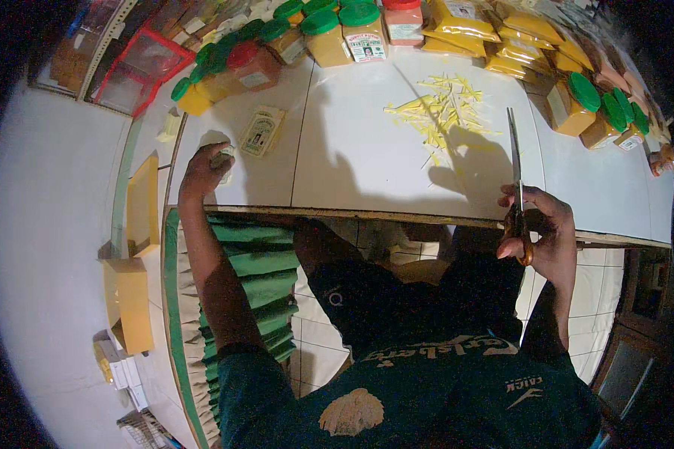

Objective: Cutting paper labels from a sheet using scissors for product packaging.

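At the table's left front, my left hand [204,170] is closed with its fingers curled over a small pale paper label [227,178], mostly hidden under the fingers. Just beyond it lies a flat stack of printed cream labels [263,132]. My right hand [550,221] grips a pair of scissors [515,153] by the brown handles, over the table's front edge at the right. The long blades point away from me and look nearly together. Thin yellow and white paper strips [445,112] lie scattered left of the blades.
Spice jars with green lids [328,41] and a red-lidded jar [253,66] line the back of the white table [344,150]. Yellow powder packets [460,26] are piled at the back right. More green-lidded jars [573,105] stand at the right. A yellow box [127,307] sits at the left.
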{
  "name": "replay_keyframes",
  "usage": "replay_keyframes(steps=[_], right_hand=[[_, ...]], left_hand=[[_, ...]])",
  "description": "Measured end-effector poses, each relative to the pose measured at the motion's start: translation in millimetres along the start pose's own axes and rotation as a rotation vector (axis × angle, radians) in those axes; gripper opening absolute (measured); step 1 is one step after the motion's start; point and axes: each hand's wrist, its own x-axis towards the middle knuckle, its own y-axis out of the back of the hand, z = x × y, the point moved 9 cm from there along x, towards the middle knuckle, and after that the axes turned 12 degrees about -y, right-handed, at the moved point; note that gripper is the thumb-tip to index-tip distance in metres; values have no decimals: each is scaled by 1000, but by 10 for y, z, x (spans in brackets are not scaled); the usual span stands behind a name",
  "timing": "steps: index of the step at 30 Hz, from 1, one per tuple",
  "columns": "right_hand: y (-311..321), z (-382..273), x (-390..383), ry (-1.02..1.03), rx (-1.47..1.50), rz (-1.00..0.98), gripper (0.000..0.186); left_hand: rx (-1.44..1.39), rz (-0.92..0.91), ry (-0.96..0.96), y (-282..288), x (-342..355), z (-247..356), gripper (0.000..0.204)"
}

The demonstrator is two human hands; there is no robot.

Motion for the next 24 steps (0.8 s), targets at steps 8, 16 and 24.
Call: replay_keyframes(steps=[8, 16, 24], right_hand=[[41, -151, -17, 127, -179, 42, 79], [57, -191, -38, 211, -271, 90, 80], [-4, -175, -34, 172, -256, 14, 75]], left_hand=[[-34, -4, 54, 40, -11, -8, 47], [-49, -165, -29, 140, -137, 160, 85], [-141, -358, 39, 17, -35, -4, 88]])
